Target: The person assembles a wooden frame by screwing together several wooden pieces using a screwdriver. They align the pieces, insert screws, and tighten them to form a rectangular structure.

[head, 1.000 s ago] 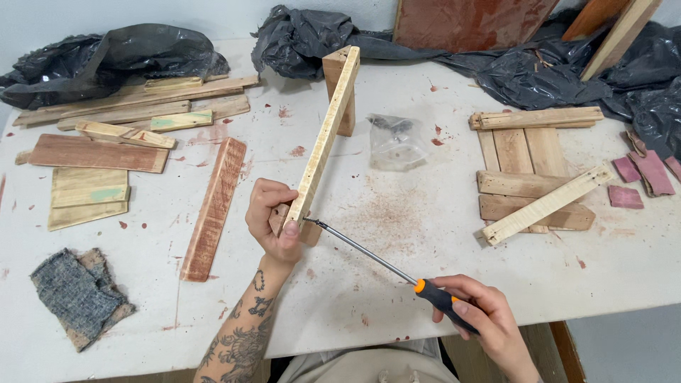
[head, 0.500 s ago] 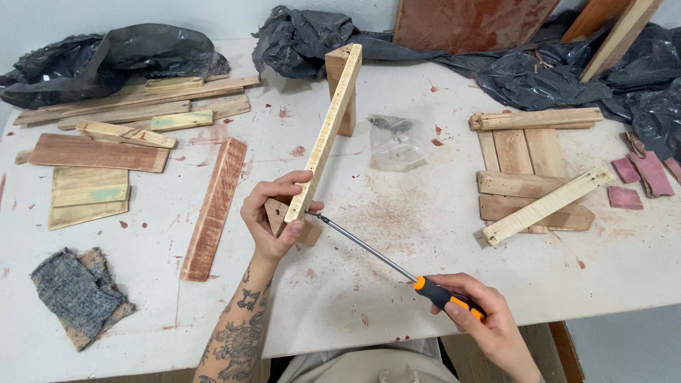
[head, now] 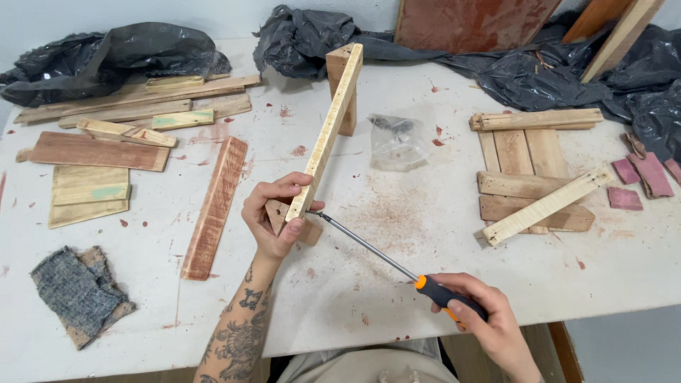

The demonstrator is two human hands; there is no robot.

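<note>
Your left hand (head: pixel 273 216) grips the pale wooden slat (head: pixel 328 131) at its near end, while your right hand (head: pixel 482 323), at four o'clock, clenches the orange-and-black screwdriver (head: pixel 397 264), tip at the slat.

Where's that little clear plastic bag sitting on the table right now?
In the head view, the clear plastic bag lies on the white table, centre-right, just right of the pale wooden strip and left of the slatted wooden panel.

A pale wooden slat (head: pixel 328 135) was gripped at its near end by the left hand (head: pixel 273 220), against a small block (head: pixel 284 216). A screwdriver (head: pixel 397 262) (orange-and-black handle) was held by the right hand (head: pixel 482 323), its tip set against the slat's near end. A clear plastic bag (head: pixel 399 140) lay farther right.
</note>
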